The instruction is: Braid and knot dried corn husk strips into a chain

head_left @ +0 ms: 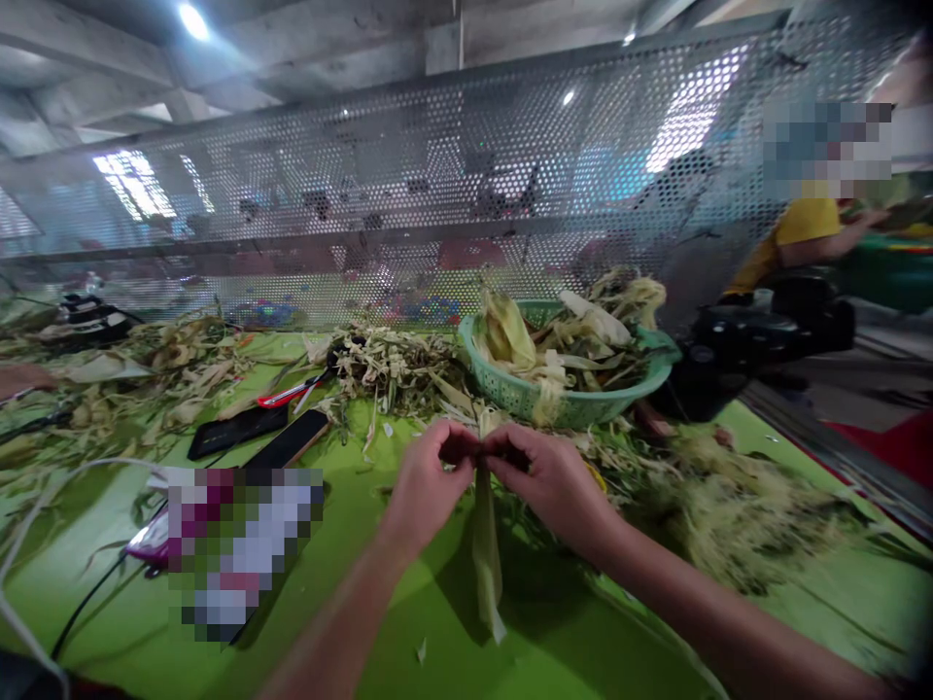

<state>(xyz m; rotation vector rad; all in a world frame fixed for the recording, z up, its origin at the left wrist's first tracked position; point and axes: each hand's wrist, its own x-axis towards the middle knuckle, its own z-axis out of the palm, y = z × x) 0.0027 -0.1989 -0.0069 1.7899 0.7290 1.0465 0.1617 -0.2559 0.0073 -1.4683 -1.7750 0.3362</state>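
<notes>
Matt, papery husk (486, 549); smooth plastic basket (587, 410).

Centre of the frame, and the left hand (430, 476) and right hand (550, 476) meet on the husk strip (487, 554), fingertips hiding the pinched spot! Both forearms (342, 603) run out at the bottom. Lower left, mosaic blocks (255, 544) mask things on the bench (408, 632). Far left, the edge slices what looks like another person's hand (21, 379). Husks (510, 331) bury the basket's (604, 411) floor. Behind the perforated screen (408, 185), shapes blur. Upper right, blocks cover a yellow-clad person's head; a green tub (889, 274) is cut off.
</notes>
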